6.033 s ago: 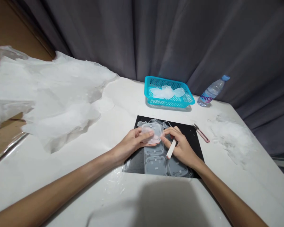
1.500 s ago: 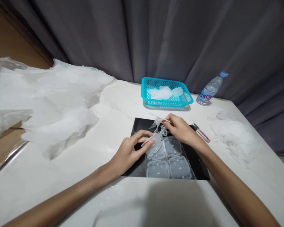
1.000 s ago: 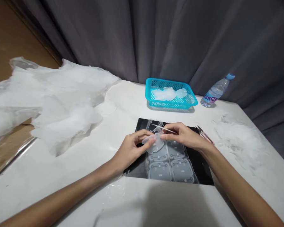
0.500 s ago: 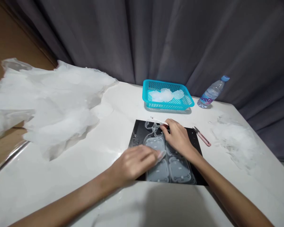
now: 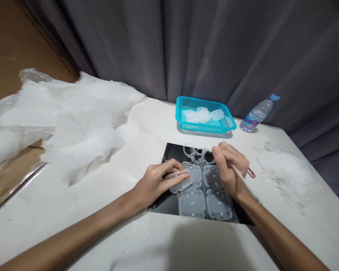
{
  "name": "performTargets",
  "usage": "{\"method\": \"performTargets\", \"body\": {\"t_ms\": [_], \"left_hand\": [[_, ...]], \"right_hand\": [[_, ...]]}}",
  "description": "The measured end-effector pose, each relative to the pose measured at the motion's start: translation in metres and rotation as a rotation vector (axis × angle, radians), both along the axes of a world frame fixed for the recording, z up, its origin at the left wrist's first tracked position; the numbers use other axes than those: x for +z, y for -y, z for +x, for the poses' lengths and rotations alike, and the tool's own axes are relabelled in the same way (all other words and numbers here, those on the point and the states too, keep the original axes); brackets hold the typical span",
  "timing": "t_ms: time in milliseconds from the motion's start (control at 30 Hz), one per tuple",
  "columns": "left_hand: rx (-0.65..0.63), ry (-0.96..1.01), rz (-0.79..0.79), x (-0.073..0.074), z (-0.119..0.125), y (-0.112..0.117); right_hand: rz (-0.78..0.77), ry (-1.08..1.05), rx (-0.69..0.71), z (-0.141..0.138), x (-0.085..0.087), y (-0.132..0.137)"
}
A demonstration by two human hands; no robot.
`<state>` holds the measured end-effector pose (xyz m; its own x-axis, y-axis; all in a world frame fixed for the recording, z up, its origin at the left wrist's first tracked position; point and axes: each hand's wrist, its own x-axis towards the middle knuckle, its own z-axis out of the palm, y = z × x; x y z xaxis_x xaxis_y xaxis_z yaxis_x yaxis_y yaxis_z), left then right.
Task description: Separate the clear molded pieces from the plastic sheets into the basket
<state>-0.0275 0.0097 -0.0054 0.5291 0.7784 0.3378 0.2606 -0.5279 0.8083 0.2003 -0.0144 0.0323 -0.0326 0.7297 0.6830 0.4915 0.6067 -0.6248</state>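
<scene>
At the left of the frame, white plastic sheeting (image 5: 84, 120) is lying in a heap. Near the centre, the left hand (image 5: 158, 180) is pinching a translucent piece (image 5: 183, 183) over a black mat (image 5: 173, 151), and to the right, the right hand (image 5: 232, 165) is gripping a thin white stick (image 5: 243, 181).

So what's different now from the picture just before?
The right hand shifted right, and its white stick now slants back toward the wrist. The left hand moved forward a bit, showing more of its plastic piece. Both are still held; the basket and bottle stayed put.
</scene>
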Motion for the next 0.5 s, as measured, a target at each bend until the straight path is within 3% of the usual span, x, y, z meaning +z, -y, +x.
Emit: {"method": "performTargets", "body": {"t_ms": [67, 133, 333, 500], "left_hand": [[-0.007, -0.009, -0.005, 0.002, -0.001, 0.002], [-0.034, -0.017, -0.032, 0.004, -0.002, 0.004], [-0.116, 0.054, -0.119, 0.009, 0.004, 0.008], [-0.081, 0.185, -0.496, 0.007, 0.013, 0.006]], "right_hand": [[0.027, 0.16, 0.113, -0.001, -0.004, 0.011], [-0.042, 0.292, 0.206, 0.0, -0.011, 0.023], [-0.217, 0.305, 0.172, 0.006, -0.035, 0.049], [-0.396, 0.17, 0.139, 0.008, -0.035, 0.055]]}}
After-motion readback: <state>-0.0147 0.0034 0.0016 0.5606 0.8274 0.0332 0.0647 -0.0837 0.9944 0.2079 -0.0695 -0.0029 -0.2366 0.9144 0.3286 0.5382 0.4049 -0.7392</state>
